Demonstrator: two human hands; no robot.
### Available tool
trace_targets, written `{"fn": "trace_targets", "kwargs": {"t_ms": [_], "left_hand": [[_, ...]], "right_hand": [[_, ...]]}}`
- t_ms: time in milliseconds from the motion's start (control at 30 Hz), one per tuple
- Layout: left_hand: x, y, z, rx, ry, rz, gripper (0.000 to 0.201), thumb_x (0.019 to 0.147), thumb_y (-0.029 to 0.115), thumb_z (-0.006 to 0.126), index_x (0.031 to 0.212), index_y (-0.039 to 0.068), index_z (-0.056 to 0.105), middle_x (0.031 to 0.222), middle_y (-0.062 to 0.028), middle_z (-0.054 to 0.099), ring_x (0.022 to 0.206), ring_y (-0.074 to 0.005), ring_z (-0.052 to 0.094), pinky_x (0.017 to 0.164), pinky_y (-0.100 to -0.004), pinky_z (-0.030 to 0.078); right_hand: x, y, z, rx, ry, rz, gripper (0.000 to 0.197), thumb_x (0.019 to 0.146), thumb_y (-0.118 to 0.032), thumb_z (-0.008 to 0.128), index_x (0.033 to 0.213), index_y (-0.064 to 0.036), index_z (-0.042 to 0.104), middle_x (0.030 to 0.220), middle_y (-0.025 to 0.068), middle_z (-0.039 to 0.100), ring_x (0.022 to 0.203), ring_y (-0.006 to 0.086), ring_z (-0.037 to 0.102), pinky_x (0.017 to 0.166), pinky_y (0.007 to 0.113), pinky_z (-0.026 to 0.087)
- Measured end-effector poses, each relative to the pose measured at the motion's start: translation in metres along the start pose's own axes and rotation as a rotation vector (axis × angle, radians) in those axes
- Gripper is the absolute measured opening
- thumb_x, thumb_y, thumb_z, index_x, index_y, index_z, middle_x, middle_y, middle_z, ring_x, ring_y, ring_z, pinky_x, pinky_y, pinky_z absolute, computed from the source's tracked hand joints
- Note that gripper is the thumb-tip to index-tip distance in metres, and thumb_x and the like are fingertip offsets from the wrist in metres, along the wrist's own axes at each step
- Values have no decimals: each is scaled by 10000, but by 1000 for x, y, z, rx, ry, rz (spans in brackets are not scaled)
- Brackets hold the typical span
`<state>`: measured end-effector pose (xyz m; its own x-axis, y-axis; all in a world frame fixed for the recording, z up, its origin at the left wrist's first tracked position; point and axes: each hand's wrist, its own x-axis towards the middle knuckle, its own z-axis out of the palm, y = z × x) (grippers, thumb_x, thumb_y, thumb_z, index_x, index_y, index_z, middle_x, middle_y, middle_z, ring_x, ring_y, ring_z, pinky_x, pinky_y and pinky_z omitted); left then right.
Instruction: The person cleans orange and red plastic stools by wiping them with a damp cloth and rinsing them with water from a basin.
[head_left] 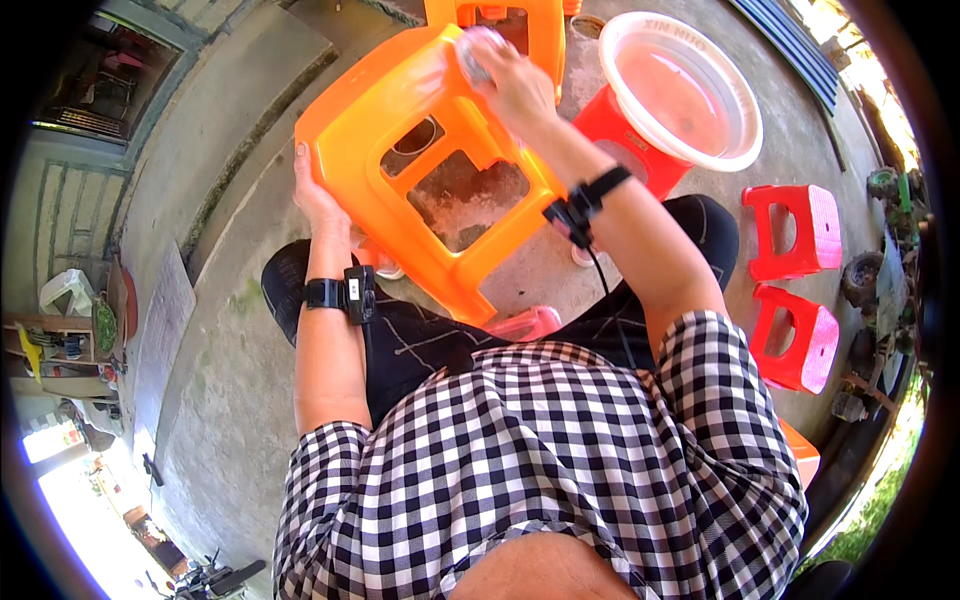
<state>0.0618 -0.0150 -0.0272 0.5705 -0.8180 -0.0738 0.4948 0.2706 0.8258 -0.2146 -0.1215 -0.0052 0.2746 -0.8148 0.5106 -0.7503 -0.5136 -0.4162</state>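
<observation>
A tall orange plastic stool [420, 110] lies tipped across my knees, its open underside facing me. My left hand [315, 195] grips its left edge from below. My right hand [515, 80] is closed on a grey scrubbing pad [470, 50] pressed against the stool's upper side. Both wrists carry black bands with small devices.
A white basin [735, 135] of water rests on a red stool [625, 140] ahead to the right. Another orange stool [540, 30] stands behind. Two small red stools [800, 230] [800, 335] sit on the concrete at right. A pink stool [525, 325] is under my legs.
</observation>
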Motion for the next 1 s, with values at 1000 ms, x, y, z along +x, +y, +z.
{"fn": "trace_targets", "kwargs": {"t_ms": [1000], "left_hand": [[7, -3, 7, -84, 159, 30, 487, 843, 259, 777, 1136, -96, 618, 1066, -139, 675, 898, -222, 674, 812, -353, 559]], "right_hand": [[-49, 22, 25, -88, -179, 217, 649, 896, -444, 623, 1343, -1, 462, 1384, 262, 475, 1289, 437, 453, 998, 546, 413]]}}
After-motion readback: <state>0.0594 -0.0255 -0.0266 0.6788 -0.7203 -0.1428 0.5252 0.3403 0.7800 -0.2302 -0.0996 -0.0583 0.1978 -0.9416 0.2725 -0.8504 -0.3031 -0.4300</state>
